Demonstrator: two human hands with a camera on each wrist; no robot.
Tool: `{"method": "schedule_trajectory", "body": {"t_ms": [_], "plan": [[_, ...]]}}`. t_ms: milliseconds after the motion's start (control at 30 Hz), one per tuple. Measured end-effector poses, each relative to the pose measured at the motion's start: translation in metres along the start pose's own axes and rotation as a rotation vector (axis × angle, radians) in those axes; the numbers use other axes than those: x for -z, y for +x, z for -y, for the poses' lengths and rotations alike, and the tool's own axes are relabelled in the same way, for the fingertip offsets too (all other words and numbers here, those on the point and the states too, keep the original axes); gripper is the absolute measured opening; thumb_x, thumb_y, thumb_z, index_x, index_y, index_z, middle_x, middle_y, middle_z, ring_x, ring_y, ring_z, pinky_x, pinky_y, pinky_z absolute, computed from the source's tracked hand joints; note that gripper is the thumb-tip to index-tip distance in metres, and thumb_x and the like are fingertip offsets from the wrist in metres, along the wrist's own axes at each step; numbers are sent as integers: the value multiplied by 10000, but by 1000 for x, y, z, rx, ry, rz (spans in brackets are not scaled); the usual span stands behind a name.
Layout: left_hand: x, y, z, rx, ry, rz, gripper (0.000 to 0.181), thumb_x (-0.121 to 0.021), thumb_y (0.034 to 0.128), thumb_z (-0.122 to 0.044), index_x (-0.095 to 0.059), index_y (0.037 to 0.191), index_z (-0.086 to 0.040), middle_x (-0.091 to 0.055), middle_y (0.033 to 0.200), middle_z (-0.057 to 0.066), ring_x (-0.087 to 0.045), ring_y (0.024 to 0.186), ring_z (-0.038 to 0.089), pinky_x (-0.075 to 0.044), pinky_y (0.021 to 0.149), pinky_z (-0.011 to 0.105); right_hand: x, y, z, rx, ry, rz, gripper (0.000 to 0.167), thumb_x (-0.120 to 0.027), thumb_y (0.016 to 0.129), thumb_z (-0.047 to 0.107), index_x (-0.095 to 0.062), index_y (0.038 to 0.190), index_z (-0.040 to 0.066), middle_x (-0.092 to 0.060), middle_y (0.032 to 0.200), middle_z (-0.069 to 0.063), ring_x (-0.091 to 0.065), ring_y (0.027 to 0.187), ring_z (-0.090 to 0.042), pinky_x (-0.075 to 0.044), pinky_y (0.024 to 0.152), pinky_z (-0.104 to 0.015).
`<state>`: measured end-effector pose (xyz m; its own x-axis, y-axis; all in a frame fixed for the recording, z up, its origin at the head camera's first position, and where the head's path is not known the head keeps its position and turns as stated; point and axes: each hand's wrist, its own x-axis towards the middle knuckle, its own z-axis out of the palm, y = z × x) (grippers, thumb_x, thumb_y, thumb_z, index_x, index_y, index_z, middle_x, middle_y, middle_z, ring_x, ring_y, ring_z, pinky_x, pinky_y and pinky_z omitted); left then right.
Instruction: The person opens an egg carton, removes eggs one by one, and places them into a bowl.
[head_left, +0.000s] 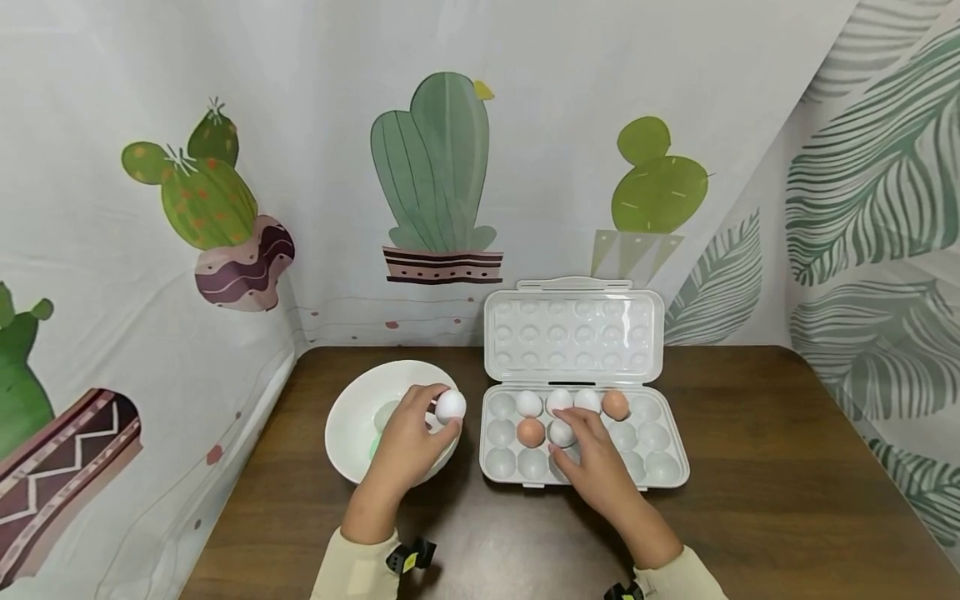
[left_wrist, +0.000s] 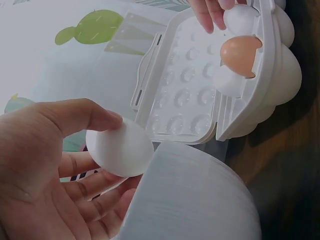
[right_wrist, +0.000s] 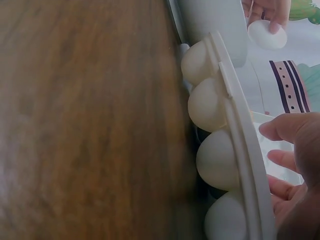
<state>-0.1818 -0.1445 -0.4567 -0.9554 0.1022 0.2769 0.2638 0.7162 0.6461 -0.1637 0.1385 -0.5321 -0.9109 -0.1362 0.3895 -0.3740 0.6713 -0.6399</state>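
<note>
In the head view my left hand (head_left: 411,437) pinches a white egg (head_left: 450,406) between thumb and fingers above the right rim of a white bowl (head_left: 341,425). The left wrist view shows this egg (left_wrist: 120,147) beside the bowl wall (left_wrist: 195,195). My right hand (head_left: 596,467) hovers over the white egg carton (head_left: 678,471), thumb and fingers parted around a white egg (head_left: 561,433) in the middle row. Its fingers look loosely extended in the right wrist view; contact with that egg is unclear. A brown egg (head_left: 531,432) sits just left of it.
The back row holds several white eggs (head_left: 529,404) and a brown egg (head_left: 616,405). The carton's clear lid (head_left: 573,333) stands raised behind. Inside the bowl lie a pale egg (head_left: 386,415) and something greenish (head_left: 373,446). A patterned cloth (head_left: 315,167) hangs behind the wooden table (head_left: 765,467).
</note>
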Motion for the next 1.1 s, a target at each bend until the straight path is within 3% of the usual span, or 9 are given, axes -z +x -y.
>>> {"method": "schedule_trajectory", "body": {"t_ms": [267,433,1100], "plan": [[4,3,4,113,13,23,530,-741,859,-185,-576,1340,-36,-646,1175,135,-662,1038,271,-563,847,405,-1,-2,-3,-35,-15,18,528,-777,856,136,-603,1351,86,-539,1313,-153,-581,1229,-338,-501,999,-499],[7,4,10,169,22,34,466,-733,846,-196,-599,1268,-50,-663,1149,122,-671,1042,283,-543,873,444,-2,-1,-4,-39,-22,18,523,-767,859,123,-600,1352,74,-541,1314,-158,-583,1233,-340,-497,1009,-497],[4,2,18,170,128,143,373,-779,788,-176,-660,1110,-29,-634,965,105,-607,819,195,-517,772,363,-2,-1,-5,-41,-69,53,500,-729,891,106,-587,1367,44,-548,1338,-189,-563,1268,-370,-485,1040,-514]]}}
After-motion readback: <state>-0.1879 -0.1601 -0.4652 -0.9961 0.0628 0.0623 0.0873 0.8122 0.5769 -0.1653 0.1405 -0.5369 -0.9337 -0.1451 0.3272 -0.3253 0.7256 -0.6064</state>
